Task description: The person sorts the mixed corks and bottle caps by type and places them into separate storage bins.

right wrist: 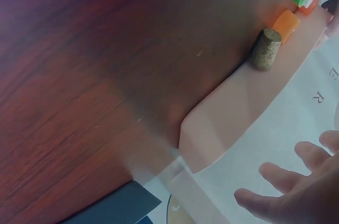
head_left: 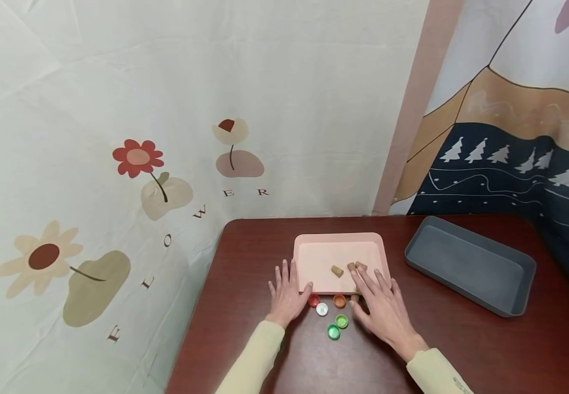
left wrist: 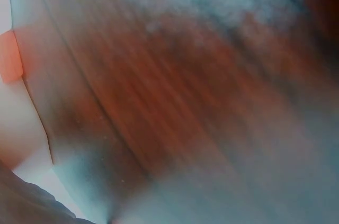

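Observation:
A pink tray (head_left: 321, 257) lies on the table with three corks in it, including a left cork (head_left: 337, 271). My left hand (head_left: 288, 298) is at its front left corner, fingers straight, thumb beside a red cap (head_left: 314, 300). Over the tray's front right edge reaches my right hand (head_left: 386, 312), fingers extended, fingertips by the corks; contact cannot be told. Another cork (right wrist: 266, 49) stands outside the tray's front wall beside an orange cap (right wrist: 286, 26). Nearer the person lie a white cap (head_left: 321, 310), a light green cap (head_left: 342, 321) and a darker green cap (head_left: 333, 331).
A dark grey tray (head_left: 471, 265) sits angled at the right of the brown table (head_left: 245, 262). Printed cloth (head_left: 314, 109) hangs behind the table and along its left side. The left wrist view is mostly blurred tabletop.

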Demonstrator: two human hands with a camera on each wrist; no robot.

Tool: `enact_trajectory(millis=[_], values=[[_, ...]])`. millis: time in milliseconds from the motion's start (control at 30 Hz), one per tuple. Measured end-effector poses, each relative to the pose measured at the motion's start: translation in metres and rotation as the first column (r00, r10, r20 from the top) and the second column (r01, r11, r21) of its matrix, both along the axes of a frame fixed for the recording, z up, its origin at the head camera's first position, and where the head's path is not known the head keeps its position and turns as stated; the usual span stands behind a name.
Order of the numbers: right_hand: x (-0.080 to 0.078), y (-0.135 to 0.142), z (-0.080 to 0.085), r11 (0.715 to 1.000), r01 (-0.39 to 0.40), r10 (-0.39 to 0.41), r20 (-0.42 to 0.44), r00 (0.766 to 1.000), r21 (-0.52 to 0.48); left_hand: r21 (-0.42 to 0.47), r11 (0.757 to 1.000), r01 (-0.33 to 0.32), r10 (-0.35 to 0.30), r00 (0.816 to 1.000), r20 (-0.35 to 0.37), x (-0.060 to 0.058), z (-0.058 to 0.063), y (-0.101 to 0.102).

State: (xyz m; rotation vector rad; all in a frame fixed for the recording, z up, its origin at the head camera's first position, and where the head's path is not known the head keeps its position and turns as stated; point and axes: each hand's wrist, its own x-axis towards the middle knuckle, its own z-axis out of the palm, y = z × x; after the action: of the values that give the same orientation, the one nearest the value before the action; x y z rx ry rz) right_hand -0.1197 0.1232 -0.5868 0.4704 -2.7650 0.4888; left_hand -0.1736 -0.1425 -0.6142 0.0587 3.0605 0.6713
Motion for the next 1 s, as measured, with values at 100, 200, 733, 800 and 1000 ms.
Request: enact_trajectory(millis=[100, 200, 733, 800, 1000], values=[[0.004, 0.003, -0.001, 1.0, -0.022, 0.022, -0.015, 1.0, 0.008, -0.001, 1.0, 0.0, 0.0, 1.0, 0.009, 0.0, 0.0, 0.0], [0.007, 0.006, -0.003, 0.998, -0.058, 0.058, -0.036, 0.998, 0.013, -0.007, 1.0, 0.002, -0.001, 1.0, 0.014, 0.0, 0.0, 0.0], [0.017, 0.013, -0.007, 0.964, -0.26, 0.265, -0.154, 0.952, 0.053, -0.007, 1.0, 0.005, -0.005, 1.0, 0.009, 0.001, 0.002, 0.0], [0.018, 0.013, -0.008, 0.959, -0.28, 0.283, -0.172, 0.944, 0.044, -0.011, 1.0, 0.004, -0.004, 1.0, 0.008, 0.0, 0.001, 0.0], [0.018, 0.011, -0.01, 0.955, -0.29, 0.297, -0.171, 0.939, 0.069, -0.009, 1.0, 0.004, -0.004, 1.0, 0.008, 0.001, 0.0, 0.0]])
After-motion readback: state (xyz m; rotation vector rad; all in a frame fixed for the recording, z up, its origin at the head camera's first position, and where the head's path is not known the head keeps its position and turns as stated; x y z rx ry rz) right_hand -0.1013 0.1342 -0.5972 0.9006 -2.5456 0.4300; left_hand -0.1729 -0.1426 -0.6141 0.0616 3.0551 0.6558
